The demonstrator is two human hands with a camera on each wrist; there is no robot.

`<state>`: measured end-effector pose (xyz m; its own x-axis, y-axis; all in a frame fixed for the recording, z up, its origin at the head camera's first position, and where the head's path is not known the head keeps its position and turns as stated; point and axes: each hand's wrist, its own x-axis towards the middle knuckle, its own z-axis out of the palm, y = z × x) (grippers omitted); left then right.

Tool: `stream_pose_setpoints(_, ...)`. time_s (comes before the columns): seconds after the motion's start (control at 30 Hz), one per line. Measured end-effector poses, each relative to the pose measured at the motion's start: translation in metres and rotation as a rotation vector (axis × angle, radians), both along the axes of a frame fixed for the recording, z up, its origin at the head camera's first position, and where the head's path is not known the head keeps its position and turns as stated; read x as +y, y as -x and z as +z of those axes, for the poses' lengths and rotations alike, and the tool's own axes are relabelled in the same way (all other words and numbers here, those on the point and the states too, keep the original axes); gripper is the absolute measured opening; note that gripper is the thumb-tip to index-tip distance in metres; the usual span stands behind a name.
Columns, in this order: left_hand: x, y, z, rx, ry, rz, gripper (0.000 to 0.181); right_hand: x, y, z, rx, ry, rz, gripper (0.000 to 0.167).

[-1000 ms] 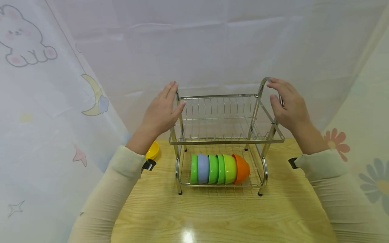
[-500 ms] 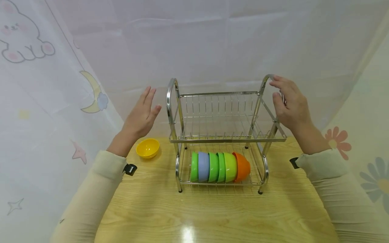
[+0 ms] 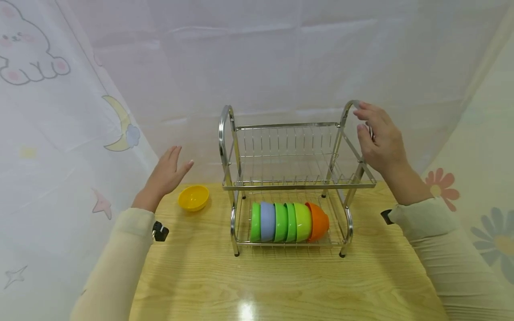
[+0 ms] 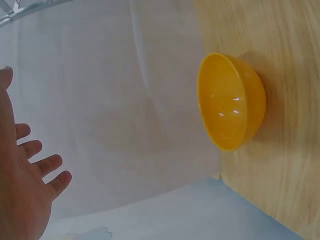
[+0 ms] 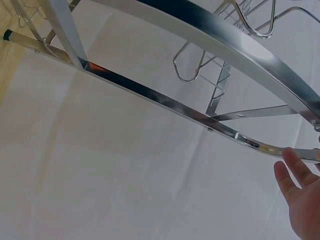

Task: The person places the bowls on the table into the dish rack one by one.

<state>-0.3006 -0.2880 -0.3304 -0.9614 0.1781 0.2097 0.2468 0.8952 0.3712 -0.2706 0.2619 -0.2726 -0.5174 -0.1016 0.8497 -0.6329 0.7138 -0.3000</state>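
Note:
A two-tier metal dish rack (image 3: pixel 299 187) stands on the table. Its lower tier holds a row of bowls on their sides: green, a lavender bowl (image 3: pixel 267 221), more green, yellow-green and an orange bowl (image 3: pixel 318 223). My right hand (image 3: pixel 381 141) rests on the curved right side frame; in the right wrist view its extended fingers touch the rail (image 5: pixel 272 148). My left hand (image 3: pixel 163 174) is in the air left of the rack, fingers extended, holding nothing. Nearest to it is a yellow bowl (image 3: pixel 193 198), upright on the table; the left wrist view shows it apart from the fingers.
The wooden table (image 3: pixel 257 285) reaches forward from the rack. A pale curtain (image 3: pixel 265 67) hangs behind it, and printed curtains (image 3: pixel 60 178) close in both sides. The rack's upper tier stands above the bowls.
My left hand has left the rack's left frame and moved left and down towards the yellow bowl, which is now fully visible. My right hand stays at the right frame.

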Motion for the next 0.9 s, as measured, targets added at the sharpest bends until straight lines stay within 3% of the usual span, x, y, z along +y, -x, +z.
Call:
stream_pose_setpoints(0.43,-0.024,0.011,-0.059,-0.177,-0.009,0.095,0.095,-0.001,-0.001,0.0,0.035,-0.012,0.013,0.035)
stream_pose_setpoints(0.67,-0.034,0.007,-0.097,-0.309,-0.01,0.165,0.106,-0.002,-0.003,-0.001,0.007,0.007,0.004,0.035)
stream_pose_setpoints(0.9,-0.025,0.001,-0.114,-0.35,-0.037,0.16,0.112,-0.003,-0.004,-0.001,0.033,0.004,0.021,0.034)
